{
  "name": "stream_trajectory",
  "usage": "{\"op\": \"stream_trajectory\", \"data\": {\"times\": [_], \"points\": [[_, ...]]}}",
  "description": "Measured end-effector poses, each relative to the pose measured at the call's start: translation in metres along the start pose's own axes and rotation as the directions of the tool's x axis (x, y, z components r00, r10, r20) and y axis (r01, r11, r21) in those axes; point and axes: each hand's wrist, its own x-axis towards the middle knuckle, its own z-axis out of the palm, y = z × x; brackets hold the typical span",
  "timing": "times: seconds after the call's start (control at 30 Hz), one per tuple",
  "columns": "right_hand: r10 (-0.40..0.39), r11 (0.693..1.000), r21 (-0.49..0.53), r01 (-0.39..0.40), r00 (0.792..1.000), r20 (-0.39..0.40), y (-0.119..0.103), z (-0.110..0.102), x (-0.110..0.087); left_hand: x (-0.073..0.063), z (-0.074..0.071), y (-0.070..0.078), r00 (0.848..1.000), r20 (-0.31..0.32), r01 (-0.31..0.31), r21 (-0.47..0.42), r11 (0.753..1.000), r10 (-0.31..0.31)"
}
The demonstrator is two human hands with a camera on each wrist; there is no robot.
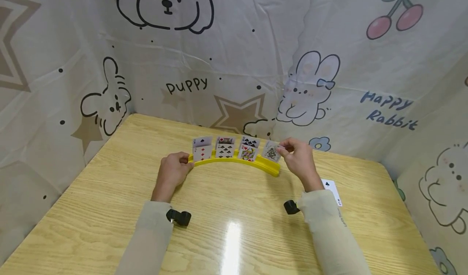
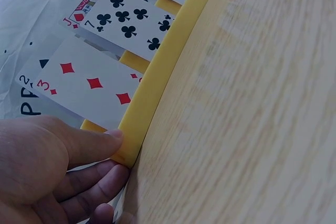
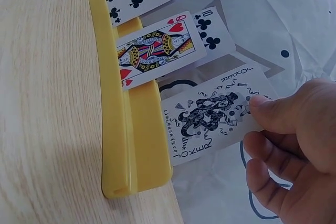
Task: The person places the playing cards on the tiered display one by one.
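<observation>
A curved yellow card holder (image 1: 234, 160) stands on the table with playing cards upright in two rows. My left hand (image 1: 173, 170) grips its left end, the thumb (image 2: 107, 142) on top and the fingers by the outer side. At the other end, my right hand (image 1: 300, 158) pinches a joker card (image 3: 215, 114) by its upper edge, its lower edge at the holder's back row. In front stand the three of diamonds (image 2: 92, 82), seven of clubs (image 2: 128, 19) and queen of hearts (image 3: 160, 51). Behind them show a spade card (image 1: 202, 141), a jack of diamonds (image 1: 226, 139) and a ten of clubs (image 3: 215, 35).
A club card (image 1: 332, 191) lies face up on the wooden table (image 1: 219, 202), partly under my right forearm. Printed cloth (image 1: 234, 55) hangs right behind the table and along its right side. Each wrist carries a small black camera (image 1: 179, 217).
</observation>
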Motion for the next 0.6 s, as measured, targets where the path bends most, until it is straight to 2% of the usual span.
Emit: {"op": "stream_trajectory", "data": {"times": [0.2, 0.37, 0.6], "points": [[-0.026, 1.0, 0.01, 0.026, 1.0, -0.005, 0.004, 0.0014, -0.0004, 0.0013, 0.0015, 0.0004, 1.0, -0.002, -0.007, -0.004, 1.0, 0.007], [-0.013, 1.0, 0.014, 0.012, 1.0, 0.01, 0.0078, 0.0062, -0.0012, 0.0004, 0.0025, -0.0027, 1.0, -0.009, 0.009, -0.002, 1.0, -0.01], [-0.004, 1.0, 0.028, 0.004, 1.0, 0.023, 0.0088, 0.0066, -0.0028, 0.0023, 0.002, -0.0029, 1.0, -0.01, -0.008, 0.004, 1.0, 0.009]]}}
